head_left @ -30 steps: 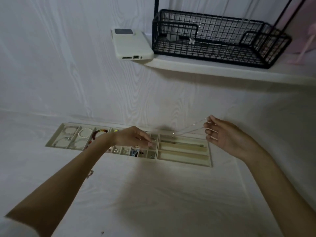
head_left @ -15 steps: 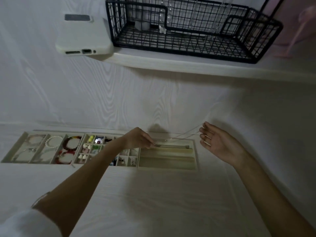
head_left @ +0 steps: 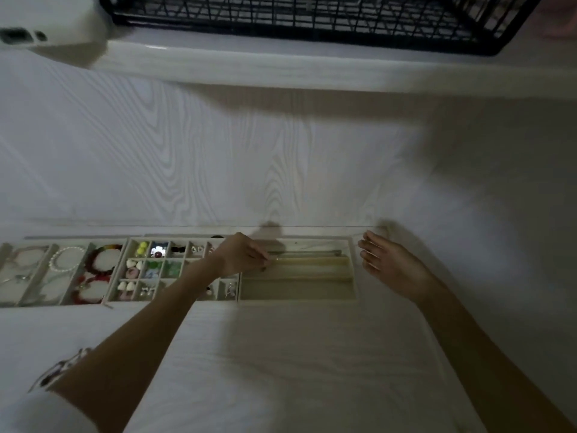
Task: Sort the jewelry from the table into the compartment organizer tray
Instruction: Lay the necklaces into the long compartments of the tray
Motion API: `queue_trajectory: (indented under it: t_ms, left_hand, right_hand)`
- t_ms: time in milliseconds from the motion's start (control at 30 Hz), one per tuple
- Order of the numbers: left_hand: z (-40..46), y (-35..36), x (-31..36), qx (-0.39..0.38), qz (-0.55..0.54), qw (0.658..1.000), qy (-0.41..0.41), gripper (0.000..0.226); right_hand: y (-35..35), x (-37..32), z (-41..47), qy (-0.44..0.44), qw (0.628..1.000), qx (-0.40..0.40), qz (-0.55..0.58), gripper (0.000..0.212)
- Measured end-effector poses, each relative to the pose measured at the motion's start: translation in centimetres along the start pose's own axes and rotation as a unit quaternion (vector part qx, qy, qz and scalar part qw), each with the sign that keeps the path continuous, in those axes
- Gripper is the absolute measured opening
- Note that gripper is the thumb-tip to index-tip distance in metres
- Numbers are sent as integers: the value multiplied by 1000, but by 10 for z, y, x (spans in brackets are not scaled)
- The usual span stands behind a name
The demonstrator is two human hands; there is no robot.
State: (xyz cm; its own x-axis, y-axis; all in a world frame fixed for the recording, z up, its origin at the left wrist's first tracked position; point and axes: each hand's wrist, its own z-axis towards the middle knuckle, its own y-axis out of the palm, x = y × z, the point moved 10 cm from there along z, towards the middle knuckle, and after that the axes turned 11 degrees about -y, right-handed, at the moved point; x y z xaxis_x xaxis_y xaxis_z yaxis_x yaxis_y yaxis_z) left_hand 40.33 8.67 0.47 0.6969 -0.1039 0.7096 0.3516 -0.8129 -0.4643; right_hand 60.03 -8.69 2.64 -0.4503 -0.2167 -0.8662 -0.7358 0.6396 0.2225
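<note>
A cream organizer tray (head_left: 296, 300) lies on the white table against the back wall. Its right section has long slots. A thin silver necklace (head_left: 309, 253) lies stretched along the farthest slot. My left hand (head_left: 240, 257) pinches the chain's left end at the left end of that slot. My right hand (head_left: 390, 267) hovers just past the tray's right edge with its fingers straight; the chain's faint right end runs toward its fingertips. I cannot tell whether it touches them. Small middle compartments hold earrings and beads (head_left: 142, 249).
Left tray sections hold a red bead bracelet (head_left: 100, 260) and a pearl bracelet (head_left: 64, 259). Above, a shelf (head_left: 281, 70) carries a black wire basket (head_left: 312, 23) and a white phone (head_left: 46, 32). Bare tabletop lies in front of the tray.
Both hands have lowered the necklace from above the tray into the far long slot. The camera has tilted down and closer, so the tray sits nearer the frame's middle.
</note>
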Motion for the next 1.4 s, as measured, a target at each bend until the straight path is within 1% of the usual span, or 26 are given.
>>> queue_trajectory:
  t_ms: [67, 100, 167, 300, 400, 467, 567, 700, 800, 900, 1000, 1067, 1167, 1233, 1333, 1400]
  left_hand:
    - [1, -5, -3, 42, 42, 998, -7, 15]
    - [-1, -8, -2, 71, 102, 992, -9, 14]
    - [-7, -13, 0, 118, 230, 966, -16, 17]
    - [-11, -15, 4, 151, 341, 928, -1, 27]
    - [-9, -12, 2, 158, 401, 902, 8, 30]
    - [-8, -10, 4, 162, 437, 884, 12, 30]
    - [-5, -3, 6, 150, 485, 861, 24, 26]
    - [-4, 1, 8, 150, 507, 848, 38, 29]
    - [-3, 1, 11, 146, 510, 847, 42, 28]
    - [-3, -2, 8, 131, 527, 840, 13, 30]
    - [-3, -5, 7, 125, 527, 841, -12, 26]
    - [-3, -4, 10, 124, 534, 836, -21, 28]
    - [-3, 0, 16, 128, 564, 815, -27, 33]
    - [-1, 1, 19, 138, 581, 801, -27, 29]
    - [1, 0, 19, 143, 584, 798, -36, 25]
    - [2, 0, 19, 144, 583, 799, -38, 26]
  right_hand:
    - [-3, 5, 2, 0, 1000, 1, -22, 12]
    - [-5, 6, 3, -4, 999, 0, -35, 12]
    - [-7, 8, 5, -16, 997, -5, -70, 12]
    - [-8, 14, 8, -25, 992, -13, -125, 10]
    - [-10, 21, 13, -19, 987, -16, -160, 11]
    - [-14, 23, 15, -25, 977, -12, -209, 17]
    - [-20, 17, 17, -50, 955, -2, -292, 22]
    - [-22, 11, 19, -78, 920, -5, -384, 20]
    - [-22, 7, 25, -118, 885, 1, -449, 24]
    - [-21, 9, 30, -125, 845, 5, -520, 29]
    - [-17, 10, 34, -123, 814, 14, -568, 28]
    - [-12, 10, 35, -127, 794, 21, -594, 24]
    - [-2, 8, 36, -135, 739, 23, -660, 19]
    - [4, 5, 37, -144, 700, 20, -699, 17]
    - [11, 3, 38, -156, 651, 22, -742, 17]
    - [16, 2, 37, -169, 626, 23, -761, 17]
